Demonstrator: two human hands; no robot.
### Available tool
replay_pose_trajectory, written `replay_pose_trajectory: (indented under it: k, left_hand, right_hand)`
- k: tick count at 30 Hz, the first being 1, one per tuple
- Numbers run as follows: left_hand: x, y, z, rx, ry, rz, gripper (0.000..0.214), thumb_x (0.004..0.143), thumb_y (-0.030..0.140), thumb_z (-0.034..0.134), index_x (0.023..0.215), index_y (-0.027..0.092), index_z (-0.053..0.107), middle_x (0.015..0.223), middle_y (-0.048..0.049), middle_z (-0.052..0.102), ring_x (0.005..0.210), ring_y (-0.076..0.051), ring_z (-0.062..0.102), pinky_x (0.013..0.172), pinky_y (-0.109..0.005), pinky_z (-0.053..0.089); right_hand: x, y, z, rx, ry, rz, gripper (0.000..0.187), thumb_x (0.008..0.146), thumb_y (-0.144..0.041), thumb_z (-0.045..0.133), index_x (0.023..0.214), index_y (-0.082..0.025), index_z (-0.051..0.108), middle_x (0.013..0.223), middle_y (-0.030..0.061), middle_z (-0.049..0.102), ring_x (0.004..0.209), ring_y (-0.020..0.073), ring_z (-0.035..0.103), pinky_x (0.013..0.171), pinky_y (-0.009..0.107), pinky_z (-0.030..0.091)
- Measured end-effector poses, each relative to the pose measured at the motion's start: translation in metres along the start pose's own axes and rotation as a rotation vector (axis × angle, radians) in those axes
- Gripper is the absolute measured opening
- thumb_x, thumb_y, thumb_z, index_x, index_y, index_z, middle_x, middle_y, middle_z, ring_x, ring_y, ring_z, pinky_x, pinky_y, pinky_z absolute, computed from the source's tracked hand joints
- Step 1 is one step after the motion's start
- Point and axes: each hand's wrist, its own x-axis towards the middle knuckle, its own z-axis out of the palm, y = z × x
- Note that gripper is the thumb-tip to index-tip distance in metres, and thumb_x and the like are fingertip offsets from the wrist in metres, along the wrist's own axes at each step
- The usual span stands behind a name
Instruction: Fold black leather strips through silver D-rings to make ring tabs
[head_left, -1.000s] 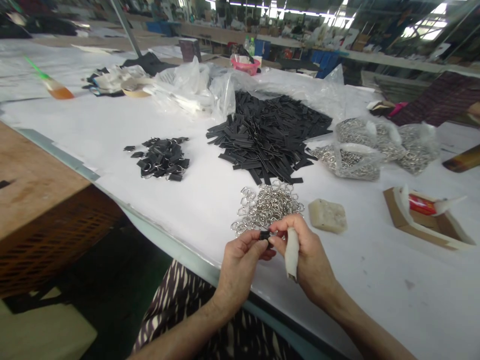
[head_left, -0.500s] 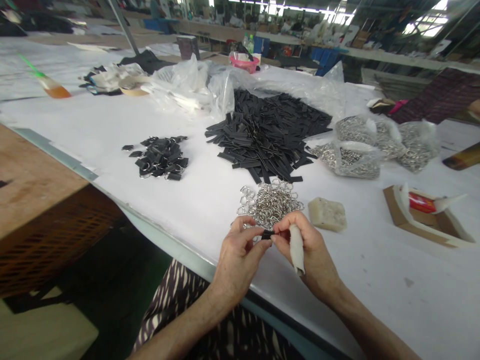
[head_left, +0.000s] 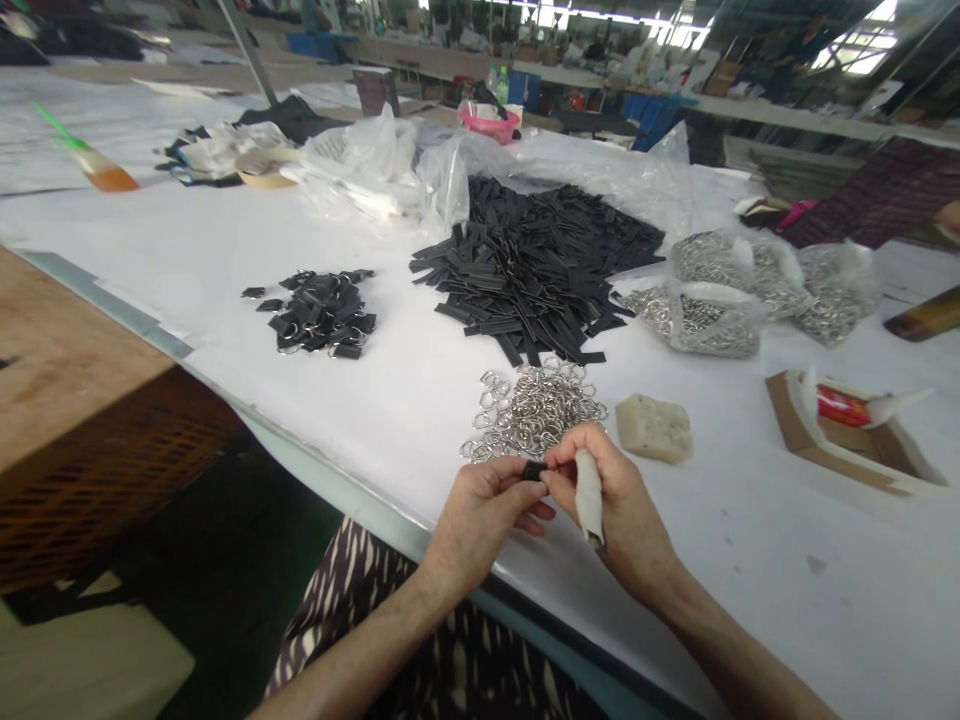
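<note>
Between my hands is a small black strip (head_left: 533,470), pinched at its ends just in front of a pile of metal D-rings (head_left: 544,410). My left hand (head_left: 484,510) grips the strip's left side between thumb and forefinger, its other fingers curled below. On the other side, my right hand (head_left: 611,490) closes thumb and fingertips on the strip; one of its fingers wears a pale wrap (head_left: 589,498). Whether a ring is on this strip is hidden by my fingers. Farther back lies a large heap of flat black strips (head_left: 540,265). To the left sits a smaller pile of black strips looped on rings (head_left: 322,312).
Right of the rings stands a yellowish block (head_left: 655,428). Beyond it are clear bags of rings (head_left: 712,320) and a small cardboard box (head_left: 855,440) with a red item inside. Clear plastic bags (head_left: 382,170) lie behind. The table edge (head_left: 330,470) runs near my lap.
My left hand's fingers have shifted lower and curled beneath the strip, uncovering rings at the pile's left. My right hand has barely moved.
</note>
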Motion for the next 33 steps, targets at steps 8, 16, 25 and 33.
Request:
replay_pose_trajectory:
  k: [8, 16, 25, 33]
  left_hand:
    - [0.0015, -0.0025, -0.0020, -0.022, 0.006, -0.037, 0.011, 0.075, 0.020, 0.059, 0.075, 0.017, 0.070, 0.071, -0.0048, 0.070, 0.062, -0.016, 0.064, 0.061, -0.029, 0.052]
    - [0.0036, -0.0066, -0.0024, -0.070, 0.061, -0.035, 0.010, 0.074, 0.021, 0.061, 0.067, 0.016, 0.066, 0.062, -0.0031, 0.068, 0.059, -0.016, 0.065, 0.059, -0.029, 0.053]
    - [0.0048, -0.0064, -0.0057, -0.067, 0.059, -0.079, 0.009, 0.073, 0.021, 0.062, 0.067, 0.016, 0.067, 0.061, -0.0036, 0.068, 0.058, -0.016, 0.066, 0.058, -0.027, 0.053]
    - [0.0050, -0.0039, -0.0040, 0.039, 0.088, -0.092, 0.010, 0.072, 0.020, 0.059, 0.065, 0.016, 0.064, 0.059, -0.0025, 0.065, 0.058, -0.016, 0.065, 0.056, -0.026, 0.052]
  right_hand:
    - [-0.0014, 0.0006, -0.0006, 0.007, -0.030, 0.020, 0.009, 0.080, -0.015, 0.051, 0.077, -0.022, 0.045, 0.065, -0.0047, 0.050, 0.057, 0.0102, 0.045, 0.053, 0.023, 0.037]
    - [-0.0021, 0.0002, 0.0008, 0.000, -0.004, 0.014, 0.008, 0.080, -0.015, 0.052, 0.078, -0.022, 0.046, 0.071, -0.0026, 0.055, 0.064, 0.0122, 0.050, 0.060, 0.026, 0.041]
    - [-0.0015, 0.0034, 0.0030, 0.055, -0.014, 0.027, 0.007, 0.080, -0.018, 0.052, 0.078, -0.022, 0.046, 0.071, -0.0024, 0.057, 0.065, 0.0135, 0.053, 0.059, 0.025, 0.041]
    - [-0.0010, 0.0023, 0.0029, 0.013, -0.004, 0.007, 0.010, 0.079, -0.013, 0.050, 0.076, -0.022, 0.046, 0.068, -0.0037, 0.055, 0.063, 0.0120, 0.049, 0.059, 0.024, 0.039]
